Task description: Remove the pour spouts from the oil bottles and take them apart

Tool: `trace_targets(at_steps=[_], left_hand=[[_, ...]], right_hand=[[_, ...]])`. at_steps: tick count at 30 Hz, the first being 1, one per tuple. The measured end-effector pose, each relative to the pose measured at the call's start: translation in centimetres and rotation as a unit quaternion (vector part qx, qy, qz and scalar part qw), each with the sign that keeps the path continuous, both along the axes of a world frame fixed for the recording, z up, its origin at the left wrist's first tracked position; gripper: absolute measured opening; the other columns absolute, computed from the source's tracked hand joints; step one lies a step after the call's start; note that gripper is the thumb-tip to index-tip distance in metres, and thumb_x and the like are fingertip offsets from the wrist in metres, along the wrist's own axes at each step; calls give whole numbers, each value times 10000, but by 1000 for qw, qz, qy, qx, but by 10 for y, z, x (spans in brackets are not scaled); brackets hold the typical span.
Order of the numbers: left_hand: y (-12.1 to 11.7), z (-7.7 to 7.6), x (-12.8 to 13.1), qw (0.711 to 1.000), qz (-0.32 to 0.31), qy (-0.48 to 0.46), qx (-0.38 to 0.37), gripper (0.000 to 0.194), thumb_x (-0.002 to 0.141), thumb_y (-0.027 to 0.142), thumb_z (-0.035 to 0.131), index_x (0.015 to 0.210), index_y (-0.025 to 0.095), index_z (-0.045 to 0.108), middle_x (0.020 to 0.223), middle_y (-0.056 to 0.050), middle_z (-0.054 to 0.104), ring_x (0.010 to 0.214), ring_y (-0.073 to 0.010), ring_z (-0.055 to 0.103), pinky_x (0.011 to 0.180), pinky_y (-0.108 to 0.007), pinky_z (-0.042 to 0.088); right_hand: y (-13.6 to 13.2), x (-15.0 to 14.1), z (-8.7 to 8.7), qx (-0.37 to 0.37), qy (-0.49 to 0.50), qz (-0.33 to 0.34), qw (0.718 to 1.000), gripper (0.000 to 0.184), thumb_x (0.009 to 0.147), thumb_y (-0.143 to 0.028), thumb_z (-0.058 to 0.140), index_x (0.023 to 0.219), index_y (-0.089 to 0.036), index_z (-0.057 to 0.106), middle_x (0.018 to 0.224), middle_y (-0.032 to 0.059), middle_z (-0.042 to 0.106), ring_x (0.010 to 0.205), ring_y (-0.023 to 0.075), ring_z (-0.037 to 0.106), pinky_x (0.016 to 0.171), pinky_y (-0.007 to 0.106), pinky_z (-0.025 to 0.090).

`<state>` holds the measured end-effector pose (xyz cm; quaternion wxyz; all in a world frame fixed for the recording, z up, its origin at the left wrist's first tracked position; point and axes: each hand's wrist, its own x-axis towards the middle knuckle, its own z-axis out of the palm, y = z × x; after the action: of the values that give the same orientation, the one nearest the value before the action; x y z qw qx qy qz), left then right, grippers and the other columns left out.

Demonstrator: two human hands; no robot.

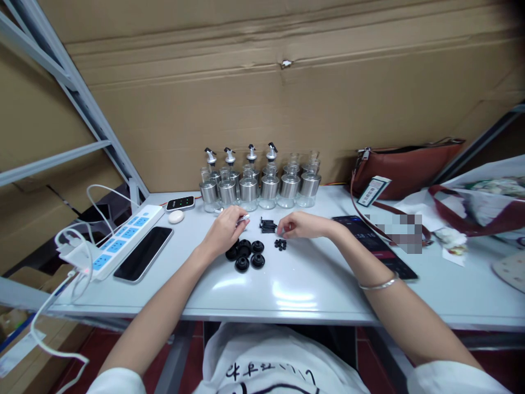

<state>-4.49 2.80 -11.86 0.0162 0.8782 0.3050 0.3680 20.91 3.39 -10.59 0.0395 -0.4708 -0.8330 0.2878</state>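
Note:
My left hand (pixel 225 229) is closed around a small silver-white part (pixel 243 219), whose end shows past the fingertips. Below that hand lie several round black stoppers (pixel 257 261) in a cluster. My right hand (pixel 302 225) has its fingers curled together just right of a bundle of thin black pieces (pixel 268 225); whatever they pinch, if anything, is too small to make out. Tiny black rings (pixel 280 244) lie beneath the right fingertips. Behind both hands stand two rows of glass bottles with steel bands (pixel 248 190); several in the back row carry silver pourer spouts (pixel 251 153).
A power strip (pixel 123 241) with white cables and a phone (pixel 143 254) lie at left, near a small display device (pixel 180 203) and a round white case (pixel 176 217). At right are a large dark phone (pixel 375 246), a brown bag (pixel 410 169) and plastic wrapping. Cardboard (pixel 205 109) walls the back.

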Motion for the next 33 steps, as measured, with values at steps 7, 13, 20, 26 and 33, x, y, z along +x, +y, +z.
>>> trace_targets(at_steps=[7,13,20,26,33], left_hand=[[0,0,-1,1000,-2,-2,-2,101,922,250,404,932,174,469,856,-52,550,775,-166,519,716,-295,437],[-1,1,0,1000,1,0,-10,105,922,259,405,928,179,472,853,-50,550,766,-166,517,712,-297,437],[-1,1,0,1000,0,-1,-10,101,922,256,405,929,179,469,856,-51,551,770,-166,518,717,-297,436],[-1,1,0,1000,3,2,-16,111,923,265,400,927,183,474,848,-44,547,763,-162,516,715,-293,433],[-1,1,0,1000,5,5,-26,121,920,267,400,927,182,486,849,-49,548,769,-168,515,718,-300,434]], right_hand=[[3,1,-3,2,12,-21,1000,227,712,-212,591,905,-132,679,678,7,584,609,122,500,584,226,380],[3,-1,-7,1,15,-34,999,212,701,-235,623,877,-134,683,668,11,612,606,130,518,571,228,380],[-1,-10,-9,67,16,-48,996,147,686,-138,537,732,-144,676,648,16,650,582,126,528,569,223,386],[0,-3,-4,46,5,-47,998,160,710,-169,517,748,-147,671,632,20,652,572,126,539,575,227,398],[-7,-5,1,-108,67,-71,989,218,747,-313,560,739,-129,676,664,62,681,623,164,612,584,256,474]])
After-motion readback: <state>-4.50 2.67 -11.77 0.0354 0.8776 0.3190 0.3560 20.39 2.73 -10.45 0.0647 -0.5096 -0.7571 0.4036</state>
